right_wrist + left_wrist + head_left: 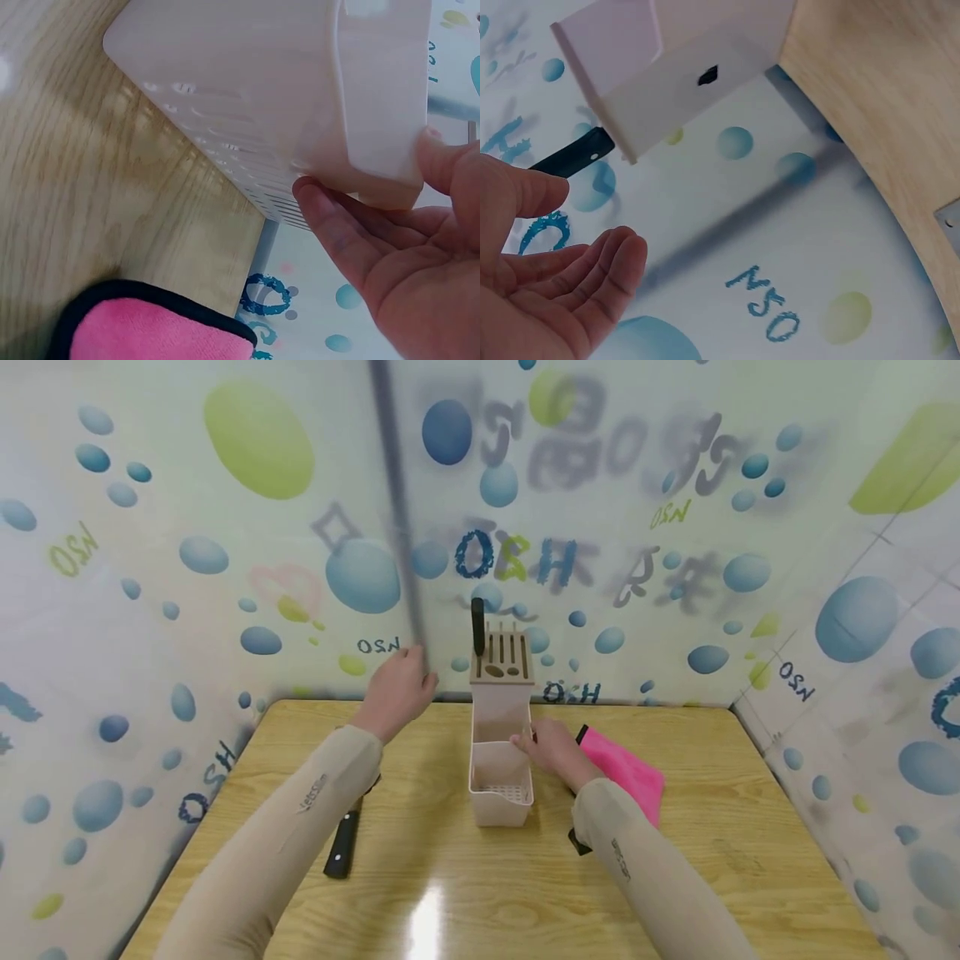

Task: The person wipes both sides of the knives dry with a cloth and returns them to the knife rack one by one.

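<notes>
Holder (501,815) comes through pale pinkish white on my feed, with a tan top (502,682). The knife handle (478,627) in it is black, and I see pale dots on the other handle (342,847), black too. Cloth (626,772) is super hot pink with black trim. Sleeves (255,852) are beige with dark lettering, table (675,877) is honey-yellow woodgrain, wall (660,652) is whitish with blue and lime blobs.
</notes>
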{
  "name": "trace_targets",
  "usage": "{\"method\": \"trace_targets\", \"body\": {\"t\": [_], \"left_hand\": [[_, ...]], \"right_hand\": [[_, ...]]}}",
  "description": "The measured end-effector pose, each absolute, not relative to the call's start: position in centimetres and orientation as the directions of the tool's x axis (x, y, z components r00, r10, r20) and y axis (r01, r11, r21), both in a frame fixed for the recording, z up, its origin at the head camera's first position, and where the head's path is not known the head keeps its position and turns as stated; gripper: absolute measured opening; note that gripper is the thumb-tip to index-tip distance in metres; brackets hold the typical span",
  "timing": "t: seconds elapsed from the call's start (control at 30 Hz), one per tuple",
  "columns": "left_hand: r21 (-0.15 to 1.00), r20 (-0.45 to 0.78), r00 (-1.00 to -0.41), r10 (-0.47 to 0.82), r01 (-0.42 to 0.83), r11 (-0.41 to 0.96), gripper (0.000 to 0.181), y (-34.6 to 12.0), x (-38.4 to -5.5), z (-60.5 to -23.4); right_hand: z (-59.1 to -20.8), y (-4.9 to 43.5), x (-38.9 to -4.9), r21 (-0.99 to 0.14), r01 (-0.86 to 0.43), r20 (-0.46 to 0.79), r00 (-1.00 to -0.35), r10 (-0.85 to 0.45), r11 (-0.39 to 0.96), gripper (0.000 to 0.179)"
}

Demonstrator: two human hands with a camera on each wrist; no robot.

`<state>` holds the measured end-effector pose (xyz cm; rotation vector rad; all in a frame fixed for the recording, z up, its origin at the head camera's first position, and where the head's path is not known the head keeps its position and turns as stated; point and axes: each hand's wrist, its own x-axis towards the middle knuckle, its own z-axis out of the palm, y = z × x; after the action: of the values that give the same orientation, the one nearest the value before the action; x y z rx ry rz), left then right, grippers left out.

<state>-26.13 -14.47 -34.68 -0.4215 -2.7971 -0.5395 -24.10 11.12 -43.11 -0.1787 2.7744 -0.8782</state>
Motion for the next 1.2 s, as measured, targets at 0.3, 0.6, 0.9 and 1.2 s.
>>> {"method": "trace_targets", "body": {"t": [0.3, 0.6, 0.9, 1.2], "left_hand": [[0.234, 0.399, -0.887, 0.233, 0.345, 0.909, 0.021, -17.5, -24.0, -37.1], [0.189, 0.399, -0.88, 0.257, 0.354, 0.916, 0.027, -20.1, -21.7, -39.4], [0.142, 0.387, -0.876, 0.288, 0.365, 0.92, 0.018, -22.0, -19.7, -41.9], [0.118, 0.402, -0.872, 0.278, 0.351, 0.929, 0.029, -23.2, -18.2, -44.3]], "right_hand": [[-43.6, 11.1, -23.5, -0.606, -0.062, -0.113, -0.98, -0.163, 0.793, 0.036], [-43.0, 12.7, -22.9, -0.61, -0.105, -0.123, -0.966, -0.225, 0.785, 0.041], [-42.6, 16.5, -21.8, -0.581, -0.113, -0.133, -0.964, -0.23, 0.806, 0.05], [-43.2, 19.9, -21.0, -0.565, -0.036, -0.179, -0.97, -0.165, 0.825, 0.056]]}}
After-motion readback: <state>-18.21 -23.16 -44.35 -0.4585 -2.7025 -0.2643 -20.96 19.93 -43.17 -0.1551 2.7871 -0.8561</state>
